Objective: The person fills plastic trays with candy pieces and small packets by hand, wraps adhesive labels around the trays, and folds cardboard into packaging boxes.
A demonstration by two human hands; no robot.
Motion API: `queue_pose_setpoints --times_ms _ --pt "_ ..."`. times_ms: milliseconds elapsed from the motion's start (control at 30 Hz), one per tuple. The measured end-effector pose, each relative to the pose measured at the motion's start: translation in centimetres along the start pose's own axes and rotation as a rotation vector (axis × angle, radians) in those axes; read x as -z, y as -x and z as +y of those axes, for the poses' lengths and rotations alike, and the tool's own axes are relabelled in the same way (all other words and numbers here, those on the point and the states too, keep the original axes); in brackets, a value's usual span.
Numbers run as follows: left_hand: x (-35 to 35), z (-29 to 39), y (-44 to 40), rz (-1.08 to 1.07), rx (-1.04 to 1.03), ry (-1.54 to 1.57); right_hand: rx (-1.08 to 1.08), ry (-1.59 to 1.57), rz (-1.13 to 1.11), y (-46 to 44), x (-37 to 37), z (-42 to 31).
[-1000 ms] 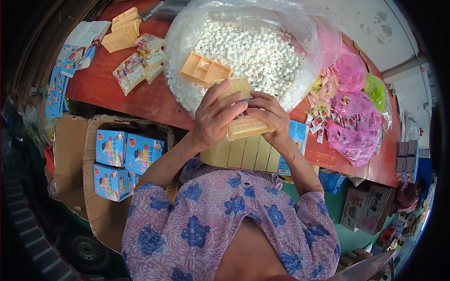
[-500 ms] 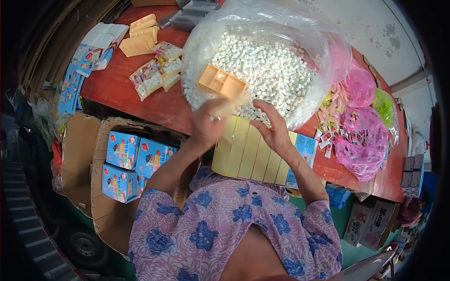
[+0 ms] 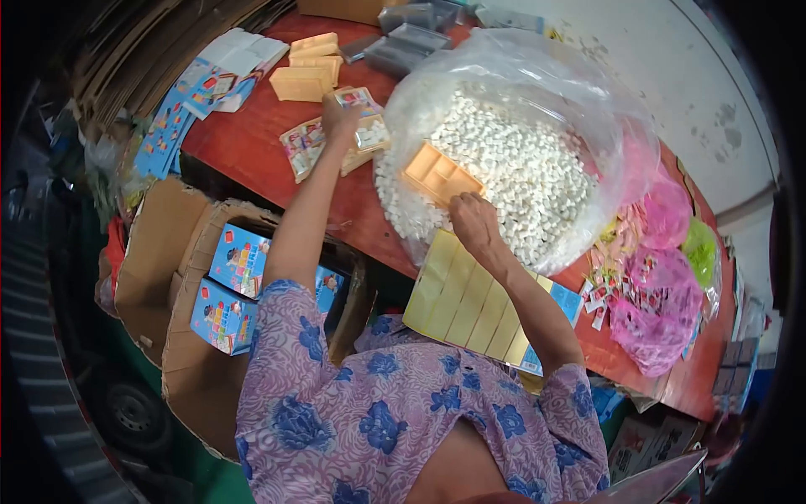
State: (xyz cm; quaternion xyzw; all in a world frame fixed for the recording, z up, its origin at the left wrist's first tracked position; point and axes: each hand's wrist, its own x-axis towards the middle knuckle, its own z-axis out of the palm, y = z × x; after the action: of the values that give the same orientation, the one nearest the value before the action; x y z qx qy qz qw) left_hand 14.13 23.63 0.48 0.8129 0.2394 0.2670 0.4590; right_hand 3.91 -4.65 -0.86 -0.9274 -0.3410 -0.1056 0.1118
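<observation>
Over table [image 3: 239, 151] | left hand [image 3: 339, 122] at packs [image 3: 371, 133], grip unclear | right hand [image 3: 473, 221] pinches tray [image 3: 438, 170]

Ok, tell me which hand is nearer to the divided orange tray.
Right. The right hand is at the near corner of the divided orange tray; the left hand is farther off, at the filled packs left of the bag.

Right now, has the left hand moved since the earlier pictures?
Yes. Against the red table, the left hand went leftward and farther away, to the filled trays.
</observation>
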Motion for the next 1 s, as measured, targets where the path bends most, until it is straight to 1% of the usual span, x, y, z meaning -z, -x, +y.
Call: queue_pose_setpoints --times_ms 67,167,200,267,333,367,400,467,567,667,700,767,833,867,900,933,967,1000 --pt "0.9 2.1 2.5 0.086 0.002 -0.140 0.005 0.006 -0.012 0.3 0.1 0.0" --pt "0.2 1.5 5.1 0.242 -0.313 -0.243 0.010 0.011 -0.036 0.2 0.1 0.0" --pt "0.2 2.3 7.1 0.209 -0.340 -0.147 0.007 0.013 -0.049 0.1 0.1 0.0" --pt "0.6 3.5 10.4 0.255 -0.585 -0.108 0.029 -0.014 -0.043 -0.1 0.1 0.0" --pt "1.5 5.3 13.9 0.054 -0.366 0.134 0.030 -0.025 -0.040 0.0 0.1 0.4" --pt "1.3 5.7 15.2 -0.059 -0.251 0.255 0.025 -0.043 0.050 0.0 0.0 0.7" --pt "0.8 5.1 15.8 -0.103 -0.188 0.308 0.018 -0.053 0.142 0.1 0.0 0.9" --pt "-0.6 3.8 16.8 -0.194 -0.061 0.411 0.044 -0.055 0.218 0.4 1.7 1.1" --pt "-0.3 7.4 19.7 -0.418 0.323 0.635 0.099 -0.139 0.270 1.4 2.6 2.2" --pt "-2.6 9.3 21.0 -0.502 0.272 0.787 0.124 -0.380 0.311 2.8 3.5 3.0" --pt "-3.8 9.6 21.1 -0.551 0.343 0.875 0.106 -0.405 0.300 3.3 3.6 3.2" --pt "-6.1 9.4 21.4 -0.600 0.382 0.878 0.074 -0.453 0.280 3.9 3.7 3.8" --pt "-7.8 9.4 21.7 -0.617 0.424 0.854 -0.085 -0.649 0.284 4.3 3.8 5.2" --pt "-8.8 9.5 21.7 -0.557 0.465 0.910 -0.162 -0.748 0.286 4.4 3.8 6.3" --pt "-9.8 9.5 21.6 -0.496 0.507 0.964 -0.230 -0.759 0.319 4.3 3.6 8.0" --pt "-10.9 9.4 21.5 -0.434 0.548 1.018 -0.142 -0.543 0.445 4.0 4.4 9.2" --pt "-12.1 8.8 21.3 -0.383 0.523 1.047 -0.159 -0.395 0.458 3.5 4.1 10.3" --pt "-12.6 9.0 21.2 -0.333 0.514 0.984 -0.178 -0.247 0.468 3.2 3.4 11.2"
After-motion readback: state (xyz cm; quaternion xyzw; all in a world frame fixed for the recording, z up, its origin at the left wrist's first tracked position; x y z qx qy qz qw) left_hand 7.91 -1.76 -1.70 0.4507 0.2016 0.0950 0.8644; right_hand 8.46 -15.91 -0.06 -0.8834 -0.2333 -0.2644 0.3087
